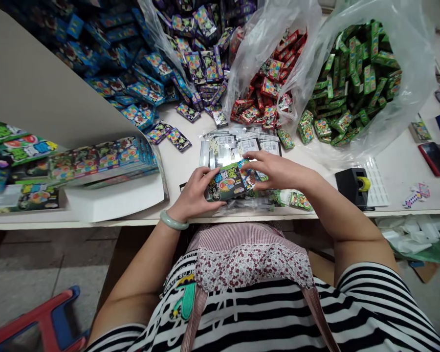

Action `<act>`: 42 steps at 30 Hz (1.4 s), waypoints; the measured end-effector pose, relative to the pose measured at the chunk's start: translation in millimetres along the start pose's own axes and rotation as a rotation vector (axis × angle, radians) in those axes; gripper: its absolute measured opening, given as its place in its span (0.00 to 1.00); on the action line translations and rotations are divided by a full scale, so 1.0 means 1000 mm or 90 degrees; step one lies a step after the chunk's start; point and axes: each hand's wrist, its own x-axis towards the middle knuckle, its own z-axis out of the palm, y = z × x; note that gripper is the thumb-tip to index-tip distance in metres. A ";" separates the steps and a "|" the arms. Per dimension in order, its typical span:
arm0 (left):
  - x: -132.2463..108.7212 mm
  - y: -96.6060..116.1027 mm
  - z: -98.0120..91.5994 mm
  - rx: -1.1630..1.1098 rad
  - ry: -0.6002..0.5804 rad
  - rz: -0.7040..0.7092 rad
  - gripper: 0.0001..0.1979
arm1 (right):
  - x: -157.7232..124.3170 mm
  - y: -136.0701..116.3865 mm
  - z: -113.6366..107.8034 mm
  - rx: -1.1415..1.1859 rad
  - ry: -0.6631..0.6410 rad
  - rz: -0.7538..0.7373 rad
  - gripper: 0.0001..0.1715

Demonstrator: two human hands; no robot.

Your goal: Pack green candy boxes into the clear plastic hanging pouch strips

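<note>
My left hand (195, 194) is closed on a dark printed pack (225, 185) with green lettering and a colourful round picture. Thumb and fingers grip its left end. At the pack's right end my right hand (278, 170) pinches a small blue box (248, 177), its fingers over the top and side. Whether the blue box sits inside the pack or against it, I cannot tell. Beneath and behind both hands lie several overlapping clear printed bags (223, 145). A small green box (299, 200) rests by the table edge, right of my hands.
Heaps of small boxes stand at the back: blue (146, 88), purple (209, 63), red (269, 88) and green (366, 78), partly in clear plastic bags. Flat printed cartons (106, 159) are stacked left. A tape dispenser (354, 188) and a phone (435, 159) lie right.
</note>
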 end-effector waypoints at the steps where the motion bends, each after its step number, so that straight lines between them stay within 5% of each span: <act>1: 0.000 0.000 0.000 -0.005 -0.003 0.000 0.47 | 0.001 0.001 0.002 0.002 -0.003 -0.001 0.28; 7: 0.000 0.003 0.003 -0.040 -0.022 0.006 0.45 | 0.005 0.000 0.013 0.014 -0.005 0.019 0.34; 10: 0.001 0.005 0.008 -0.040 0.029 -0.025 0.47 | 0.007 -0.007 0.020 0.071 0.079 0.050 0.40; 13: 0.001 0.011 0.015 -0.020 0.103 -0.076 0.49 | 0.005 -0.016 0.034 0.104 0.204 0.145 0.30; 17: 0.001 0.026 0.025 -0.018 0.173 -0.126 0.50 | 0.004 -0.022 0.057 0.256 0.251 0.222 0.27; 21: -0.001 0.041 0.030 -0.218 0.179 -0.166 0.43 | 0.007 -0.023 0.063 0.423 0.277 0.230 0.22; 24: -0.006 0.044 0.033 -0.413 0.204 -0.226 0.33 | 0.009 -0.025 0.070 0.433 0.381 0.231 0.26; 28: -0.015 0.036 0.036 -0.519 0.174 -0.237 0.36 | 0.010 -0.031 0.099 0.465 0.519 0.267 0.24; 31: -0.018 0.030 0.034 -0.540 0.142 -0.237 0.35 | 0.009 -0.034 0.118 0.473 0.546 0.286 0.16; 37: -0.011 0.032 0.028 -0.502 0.137 -0.204 0.30 | 0.005 -0.034 0.118 0.480 0.625 0.283 0.22; 42: -0.009 0.035 0.028 -0.487 0.121 -0.203 0.29 | 0.004 -0.038 0.121 0.475 0.641 0.309 0.14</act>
